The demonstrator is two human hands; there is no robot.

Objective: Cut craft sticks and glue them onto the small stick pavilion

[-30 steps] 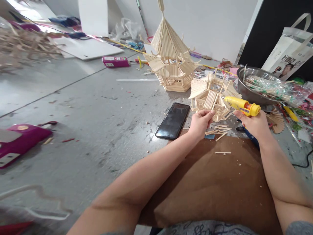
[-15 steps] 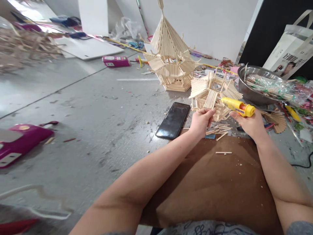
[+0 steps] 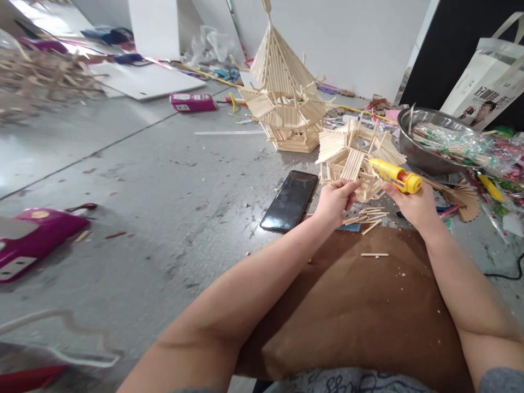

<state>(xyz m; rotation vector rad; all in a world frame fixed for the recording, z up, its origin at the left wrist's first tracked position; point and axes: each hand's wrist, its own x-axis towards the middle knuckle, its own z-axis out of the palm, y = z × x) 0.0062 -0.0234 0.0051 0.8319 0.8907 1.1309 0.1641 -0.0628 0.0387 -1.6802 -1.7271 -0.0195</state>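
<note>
My right hand [image 3: 415,204] is wrapped round a yellow hot glue gun [image 3: 395,174], whose nozzle points left at a slatted panel of wooden sticks [image 3: 352,165]. The fingers of my left hand [image 3: 334,202] are pinched at the lower edge of that panel. The panel lies against the front of a low wooden-stick model [image 3: 331,146] with sloping roof panels and upright posts; whether it is fixed there I cannot tell. Several loose sticks [image 3: 368,215] lie just in front of the model. A taller stick pagoda [image 3: 282,117] with a pointed roof stands behind, to the left.
A black phone [image 3: 290,201] lies left of my left hand. At the right stands a metal bowl [image 3: 426,155] with wrapped sticks, with a wooden fan [image 3: 464,202] and clutter near it. Purple power strips [image 3: 192,102] lie on the left. Brown cloth [image 3: 368,305] covers my lap.
The glue gun and my right hand have shifted slightly left. My left hand stays at the panel's lower edge. The view has moved very little.
</note>
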